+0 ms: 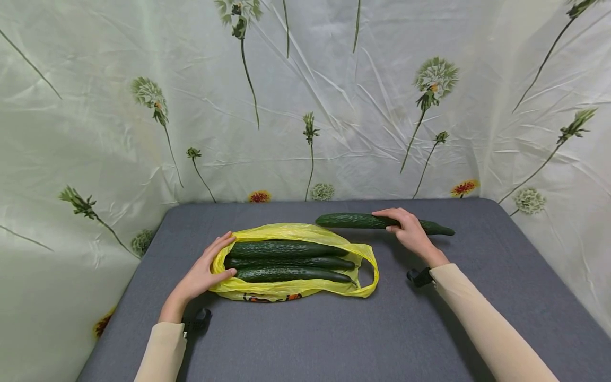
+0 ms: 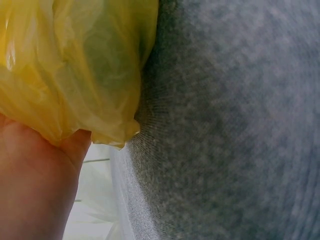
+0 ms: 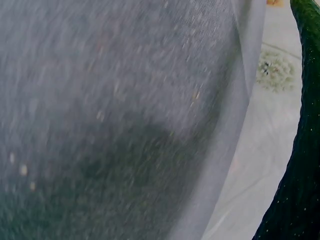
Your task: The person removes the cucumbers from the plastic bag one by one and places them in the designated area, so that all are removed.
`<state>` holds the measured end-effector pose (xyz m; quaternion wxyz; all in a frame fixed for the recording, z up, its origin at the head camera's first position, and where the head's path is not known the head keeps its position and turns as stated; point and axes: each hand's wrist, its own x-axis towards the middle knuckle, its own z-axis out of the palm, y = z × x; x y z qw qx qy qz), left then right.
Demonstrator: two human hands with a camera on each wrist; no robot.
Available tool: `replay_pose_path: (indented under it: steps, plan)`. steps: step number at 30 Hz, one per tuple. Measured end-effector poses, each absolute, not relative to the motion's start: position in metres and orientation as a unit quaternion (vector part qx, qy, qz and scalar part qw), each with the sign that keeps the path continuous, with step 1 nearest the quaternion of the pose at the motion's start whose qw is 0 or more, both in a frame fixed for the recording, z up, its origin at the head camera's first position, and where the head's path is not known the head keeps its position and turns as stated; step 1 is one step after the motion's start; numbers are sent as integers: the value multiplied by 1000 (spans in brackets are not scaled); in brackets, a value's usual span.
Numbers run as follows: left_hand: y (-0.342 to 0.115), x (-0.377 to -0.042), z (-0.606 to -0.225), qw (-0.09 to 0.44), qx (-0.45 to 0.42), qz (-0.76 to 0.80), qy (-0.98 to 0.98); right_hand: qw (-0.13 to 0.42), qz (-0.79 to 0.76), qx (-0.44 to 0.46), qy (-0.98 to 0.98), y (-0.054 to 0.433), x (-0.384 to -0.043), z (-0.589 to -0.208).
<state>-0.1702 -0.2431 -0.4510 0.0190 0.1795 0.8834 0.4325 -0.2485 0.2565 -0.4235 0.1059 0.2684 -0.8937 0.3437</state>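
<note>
A yellow plastic bag [image 1: 286, 230] lies on its side with its opening up, its handle loop pointing right. Three long dark green cucumbers [image 1: 286, 248] lie side by side inside it. My left hand [image 1: 200, 277] holds the bag's left end, thumb and fingers spread over the rim. In the left wrist view the palm is against the yellow plastic [image 2: 100, 65], and the fingertips are hidden. Behind and right of the bag, my right hand [image 1: 410, 233] grips another cucumber [image 1: 350, 220] from above near its middle. That cucumber [image 3: 300, 160] also shows along the right wrist view's edge.
Grey cloth covers the table [image 1: 305, 339]. A pale curtain [image 1: 353, 116] printed with dandelions and other flowers hangs close behind the table and along both sides. Dark bands [image 1: 421, 277] sit at the wrists, below light sleeves.
</note>
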Motion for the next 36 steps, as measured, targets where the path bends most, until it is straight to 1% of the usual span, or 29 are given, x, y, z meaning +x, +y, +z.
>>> replay_pose_path:
  steps: [24,31,36]
  plan:
    - [-244,-171,-453,21,175,431,885,49,350,192,-916,283,-274,-422]
    - [-243,-171,-452,21,172,434,884,37,350,167,-921,289,-282,-425]
    - [-243,-171,-452,23,173,433,884,39,346,156,-924,294,-288,-427]
